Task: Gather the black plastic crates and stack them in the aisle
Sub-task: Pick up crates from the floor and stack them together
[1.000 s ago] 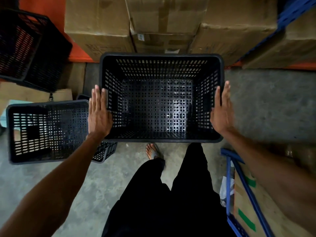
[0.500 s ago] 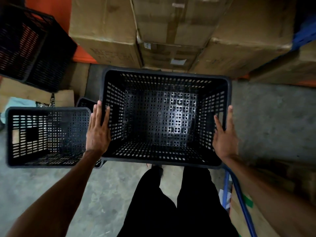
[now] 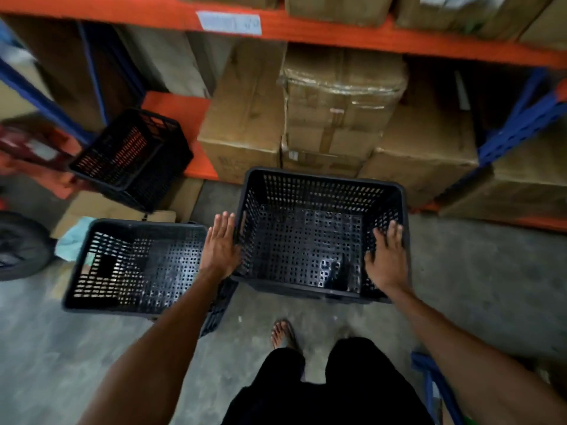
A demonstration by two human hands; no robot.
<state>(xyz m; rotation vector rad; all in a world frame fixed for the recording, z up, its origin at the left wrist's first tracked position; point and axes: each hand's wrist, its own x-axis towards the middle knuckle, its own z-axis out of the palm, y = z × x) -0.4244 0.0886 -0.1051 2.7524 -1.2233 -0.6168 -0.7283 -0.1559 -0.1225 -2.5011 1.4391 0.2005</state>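
Note:
An empty black perforated crate [image 3: 310, 240] sits low over the concrete floor in front of me, tilted a little away. My left hand [image 3: 219, 248] lies flat against the outside of its left wall. My right hand [image 3: 385, 262] is spread over its right wall, so the crate is pressed between my palms. A second black crate [image 3: 135, 265] stands just to the left, touching my left wrist, with part of another crate [image 3: 218, 305] showing beneath it. A third black crate [image 3: 132, 161] rests tilted at the back left by the rack.
Cardboard boxes [image 3: 334, 118] fill the rack's bottom level under an orange beam [image 3: 337, 32]. A blue upright [image 3: 515, 124] stands at the right. A dark tyre [image 3: 18, 243] is at the left edge, a blue cart frame [image 3: 435, 384] at lower right, and my foot [image 3: 283, 332] is behind the crate.
The crate has gone down and away from me towards the floor. My head has lifted, bringing the rack beam into view. My right hand has shifted over the crate's right wall.

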